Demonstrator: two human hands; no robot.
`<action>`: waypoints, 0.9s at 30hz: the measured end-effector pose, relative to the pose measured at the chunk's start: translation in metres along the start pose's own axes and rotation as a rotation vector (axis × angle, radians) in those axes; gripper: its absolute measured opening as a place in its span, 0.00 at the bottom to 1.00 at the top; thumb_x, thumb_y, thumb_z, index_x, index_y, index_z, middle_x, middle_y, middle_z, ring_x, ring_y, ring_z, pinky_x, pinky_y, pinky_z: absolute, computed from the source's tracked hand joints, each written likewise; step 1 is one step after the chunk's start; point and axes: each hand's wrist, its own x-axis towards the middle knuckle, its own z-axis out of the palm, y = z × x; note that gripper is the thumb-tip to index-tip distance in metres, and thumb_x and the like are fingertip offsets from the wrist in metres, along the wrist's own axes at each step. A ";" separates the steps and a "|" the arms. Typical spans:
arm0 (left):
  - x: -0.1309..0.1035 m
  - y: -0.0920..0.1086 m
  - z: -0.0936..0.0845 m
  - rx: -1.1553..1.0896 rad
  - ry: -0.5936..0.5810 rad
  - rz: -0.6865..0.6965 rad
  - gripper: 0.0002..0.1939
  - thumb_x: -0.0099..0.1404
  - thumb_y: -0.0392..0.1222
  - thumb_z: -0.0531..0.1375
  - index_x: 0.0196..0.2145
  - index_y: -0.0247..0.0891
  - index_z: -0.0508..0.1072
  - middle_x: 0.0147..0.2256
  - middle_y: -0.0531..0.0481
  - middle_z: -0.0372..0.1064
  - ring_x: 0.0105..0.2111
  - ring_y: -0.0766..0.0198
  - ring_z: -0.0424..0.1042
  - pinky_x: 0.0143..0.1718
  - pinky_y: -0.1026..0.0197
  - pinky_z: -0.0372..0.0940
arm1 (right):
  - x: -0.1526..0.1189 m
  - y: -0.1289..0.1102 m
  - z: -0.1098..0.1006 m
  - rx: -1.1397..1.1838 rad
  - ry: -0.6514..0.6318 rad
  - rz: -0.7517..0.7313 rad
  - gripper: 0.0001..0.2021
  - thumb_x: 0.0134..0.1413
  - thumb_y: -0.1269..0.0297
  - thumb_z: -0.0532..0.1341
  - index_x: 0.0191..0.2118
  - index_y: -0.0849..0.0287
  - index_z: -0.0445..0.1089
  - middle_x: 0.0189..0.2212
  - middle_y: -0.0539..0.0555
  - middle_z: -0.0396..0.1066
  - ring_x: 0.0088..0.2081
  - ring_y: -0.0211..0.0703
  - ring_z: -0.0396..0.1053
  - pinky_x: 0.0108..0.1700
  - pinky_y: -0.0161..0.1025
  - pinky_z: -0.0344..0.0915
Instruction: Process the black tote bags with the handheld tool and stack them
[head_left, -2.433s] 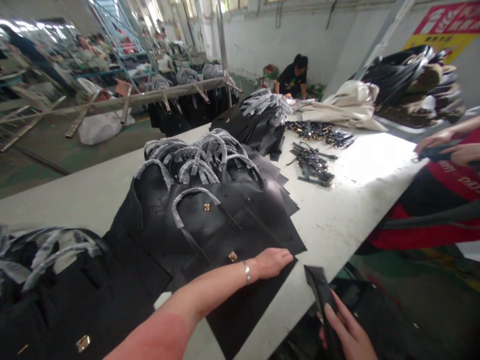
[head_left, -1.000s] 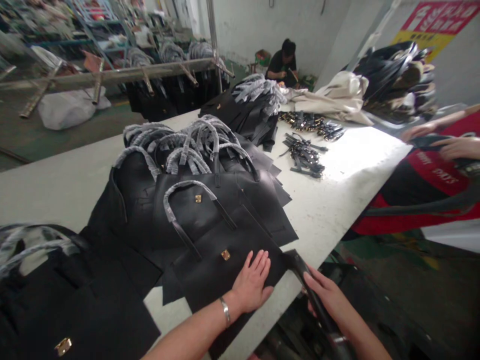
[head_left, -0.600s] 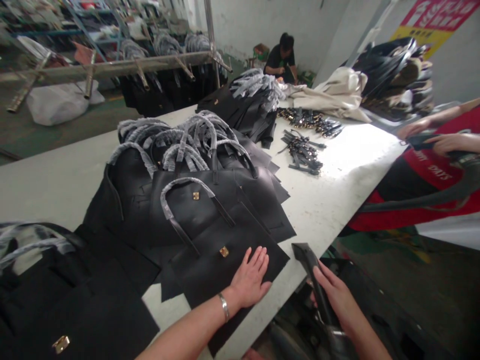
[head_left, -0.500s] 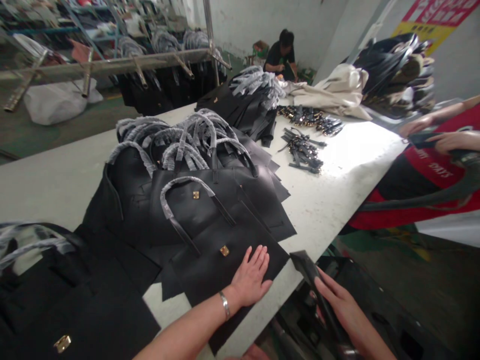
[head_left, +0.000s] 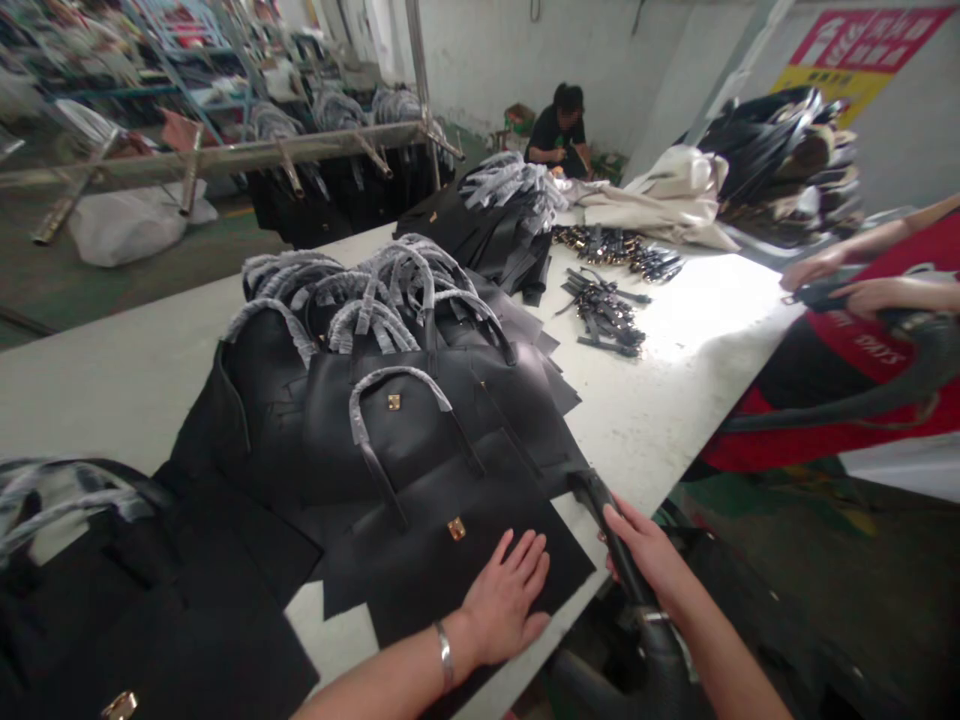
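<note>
My left hand (head_left: 508,600) lies flat with fingers spread on a black bag panel (head_left: 420,560) with a gold clasp (head_left: 457,528) and one wrapped handle (head_left: 397,385). To its right, my right hand (head_left: 645,545) is wrapped round a black tube-like tool (head_left: 621,548). The tool's flat tip is over the panel's upper right edge, beside the pile of black bags. Whether the tip touches the leather I cannot tell. Below my right hand the tool joins a thick black hose (head_left: 667,655).
More black bags (head_left: 495,230) and small dark straps with metal parts (head_left: 604,310) lie on the pale table (head_left: 97,370). At the right a person in a red apron (head_left: 870,350) holds a similar hose. Another person (head_left: 559,130) sits behind.
My right hand has moved the tool up and left, from beside the table edge to over the panel. In the picture, my left hand and the panel sit slightly lower.
</note>
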 end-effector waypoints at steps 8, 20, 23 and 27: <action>-0.004 0.003 -0.019 -0.042 -0.029 0.045 0.37 0.74 0.57 0.42 0.70 0.28 0.45 0.70 0.35 0.37 0.70 0.48 0.37 0.68 0.43 0.29 | 0.033 -0.027 0.010 -0.054 0.018 -0.041 0.27 0.58 0.53 0.60 0.61 0.56 0.63 0.21 0.47 0.68 0.15 0.39 0.66 0.15 0.34 0.63; -0.018 0.028 -0.004 0.032 0.055 0.159 0.34 0.73 0.57 0.46 0.65 0.27 0.57 0.68 0.38 0.48 0.69 0.50 0.44 0.68 0.45 0.40 | -0.020 -0.018 0.031 -0.202 -0.195 0.016 0.39 0.49 0.46 0.64 0.65 0.56 0.59 0.22 0.47 0.70 0.16 0.39 0.67 0.16 0.33 0.62; -0.025 0.035 0.002 0.007 0.086 0.210 0.33 0.73 0.59 0.45 0.63 0.30 0.61 0.67 0.40 0.52 0.68 0.52 0.48 0.68 0.46 0.41 | -0.021 -0.019 0.048 -0.211 -0.255 0.039 0.41 0.47 0.45 0.64 0.66 0.56 0.59 0.22 0.47 0.71 0.16 0.37 0.66 0.16 0.32 0.60; -0.036 0.020 -0.005 -0.049 0.175 -0.083 0.25 0.75 0.51 0.46 0.62 0.35 0.62 0.68 0.43 0.48 0.69 0.53 0.42 0.69 0.42 0.33 | -0.021 -0.016 0.062 -0.234 -0.305 0.072 0.42 0.49 0.44 0.63 0.67 0.57 0.56 0.24 0.47 0.72 0.16 0.38 0.67 0.17 0.33 0.62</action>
